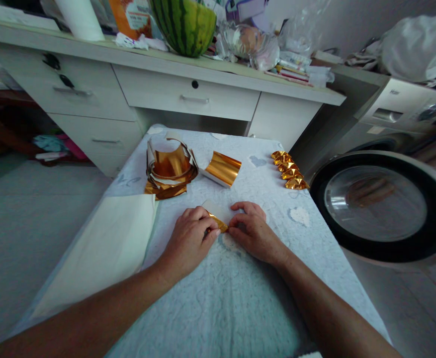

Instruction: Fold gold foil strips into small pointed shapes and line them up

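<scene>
Between my hands, at the middle of the cloth-covered table, is a narrow folded piece of gold foil paper point(218, 223). My left hand point(192, 233) is closed on its left part, covering much of it. With thumb and index finger, my right hand point(254, 231) pinches the strip's right end. Beyond them lies a curled gold foil sheet point(223, 169) with a pale underside. A stack of curled gold sheets point(171, 166) sits at the far left of the table. Several folded gold foil pieces point(289, 171) stand in a row near the right edge.
A large pale sheet point(102, 243) lies along the table's left side. Behind stands a white drawer desk point(158, 84) bearing a cut watermelon point(186, 25), a paper roll point(79, 20) and plastic bags. To the right, a washing machine's open round door point(382, 206) comes close to the table.
</scene>
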A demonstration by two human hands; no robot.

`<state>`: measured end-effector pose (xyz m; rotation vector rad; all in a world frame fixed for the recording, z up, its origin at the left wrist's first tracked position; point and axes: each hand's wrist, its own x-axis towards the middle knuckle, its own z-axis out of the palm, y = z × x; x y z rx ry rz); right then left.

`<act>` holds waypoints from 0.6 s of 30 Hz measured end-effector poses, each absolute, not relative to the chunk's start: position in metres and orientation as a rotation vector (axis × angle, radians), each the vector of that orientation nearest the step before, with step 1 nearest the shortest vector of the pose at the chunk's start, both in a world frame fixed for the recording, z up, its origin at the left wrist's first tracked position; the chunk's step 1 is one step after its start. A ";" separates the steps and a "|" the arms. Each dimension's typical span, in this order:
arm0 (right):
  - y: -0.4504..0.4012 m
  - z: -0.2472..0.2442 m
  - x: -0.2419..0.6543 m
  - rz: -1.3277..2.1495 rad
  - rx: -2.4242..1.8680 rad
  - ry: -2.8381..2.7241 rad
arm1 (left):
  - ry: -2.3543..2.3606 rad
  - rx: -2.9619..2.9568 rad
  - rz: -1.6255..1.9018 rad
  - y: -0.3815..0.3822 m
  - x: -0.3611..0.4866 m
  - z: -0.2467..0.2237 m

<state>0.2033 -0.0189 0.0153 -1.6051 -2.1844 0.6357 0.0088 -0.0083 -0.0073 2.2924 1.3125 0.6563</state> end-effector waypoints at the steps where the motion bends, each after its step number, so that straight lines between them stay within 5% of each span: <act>1: -0.019 0.015 0.203 0.631 -1.607 -2.183 | 1.318 2.300 0.653 -0.008 0.009 -0.008; 18: -0.017 0.009 0.194 0.534 -1.704 -2.127 | 1.402 2.341 0.679 -0.009 0.014 -0.010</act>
